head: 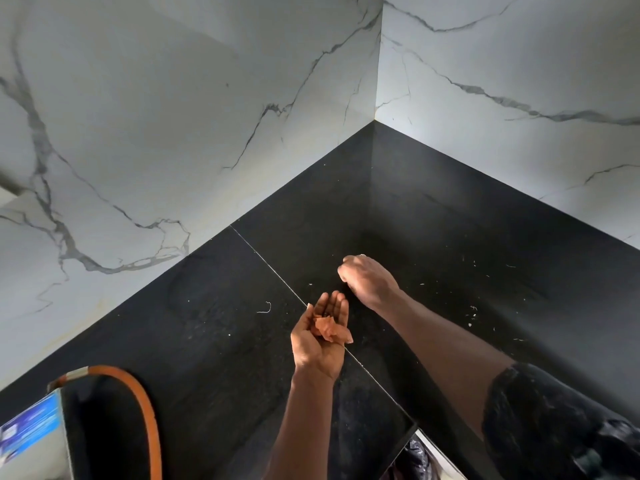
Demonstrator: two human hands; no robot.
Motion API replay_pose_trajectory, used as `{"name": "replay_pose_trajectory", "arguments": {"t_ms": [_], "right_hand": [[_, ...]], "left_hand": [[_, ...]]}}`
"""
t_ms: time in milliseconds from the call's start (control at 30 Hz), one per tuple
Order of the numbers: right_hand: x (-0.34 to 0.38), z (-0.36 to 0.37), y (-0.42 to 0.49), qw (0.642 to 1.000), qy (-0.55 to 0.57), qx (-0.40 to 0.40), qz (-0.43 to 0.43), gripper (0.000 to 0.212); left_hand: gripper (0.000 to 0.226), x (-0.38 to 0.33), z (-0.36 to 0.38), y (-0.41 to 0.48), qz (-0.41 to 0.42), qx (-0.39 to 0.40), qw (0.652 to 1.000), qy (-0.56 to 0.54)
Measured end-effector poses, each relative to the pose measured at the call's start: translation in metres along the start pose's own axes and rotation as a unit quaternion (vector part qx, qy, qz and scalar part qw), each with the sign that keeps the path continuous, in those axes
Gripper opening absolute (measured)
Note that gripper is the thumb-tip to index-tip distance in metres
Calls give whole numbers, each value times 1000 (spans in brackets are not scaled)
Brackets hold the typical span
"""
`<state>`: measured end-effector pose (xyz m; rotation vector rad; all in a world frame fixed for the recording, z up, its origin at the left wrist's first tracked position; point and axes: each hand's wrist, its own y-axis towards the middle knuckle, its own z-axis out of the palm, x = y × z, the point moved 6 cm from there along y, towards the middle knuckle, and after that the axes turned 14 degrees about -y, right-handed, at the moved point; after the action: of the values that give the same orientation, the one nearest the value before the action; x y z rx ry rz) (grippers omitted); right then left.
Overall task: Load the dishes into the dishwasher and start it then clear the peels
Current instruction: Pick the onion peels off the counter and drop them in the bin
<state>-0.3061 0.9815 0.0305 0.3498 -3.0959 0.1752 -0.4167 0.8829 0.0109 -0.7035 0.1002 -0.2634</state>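
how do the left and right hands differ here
The left hand lies palm up with fingers fairly straight; the right hand is knuckles up with fingers curled. The left hand carries orange peels; what the right hand holds, if anything, is hidden. Both are over the black counter.

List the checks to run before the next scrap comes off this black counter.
1. Peels resting securely in the left hand: ok.
2. Left hand open, palm up, close to the right hand: ok.
3. Right hand holding a scrap: cannot tell, its fingers curl under.
4. Counter free of scraps: not ok, white bits and a thin curl lie on it.
5. Bin ready: cannot tell, only a dark bag shows below the edge.
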Motion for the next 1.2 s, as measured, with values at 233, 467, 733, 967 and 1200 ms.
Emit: {"name": "replay_pose_trajectory", "arguments": {"t_ms": [233, 467, 733, 967, 1200], "right_hand": [[-59, -20, -46, 969, 165, -105, 153, 10], [-5, -61, -106, 961, 210, -164, 68, 10], [15, -52, -131, 969, 194, -134, 68, 13], [-31, -49, -157, 934, 257, -166, 184, 15], [-121, 0, -257, 892, 204, -117, 386, 22]], "left_hand": [[41, 3, -5, 3, -10, 7, 1000, -11], [41, 31, -16, 6, -38, -25, 999, 29], [33, 48, -22, -2, -28, -48, 994, 89], [39, 65, -22, -8, -82, -16, 995, 51], [40, 81, -25, -3, -128, 9, 991, 46]]}}
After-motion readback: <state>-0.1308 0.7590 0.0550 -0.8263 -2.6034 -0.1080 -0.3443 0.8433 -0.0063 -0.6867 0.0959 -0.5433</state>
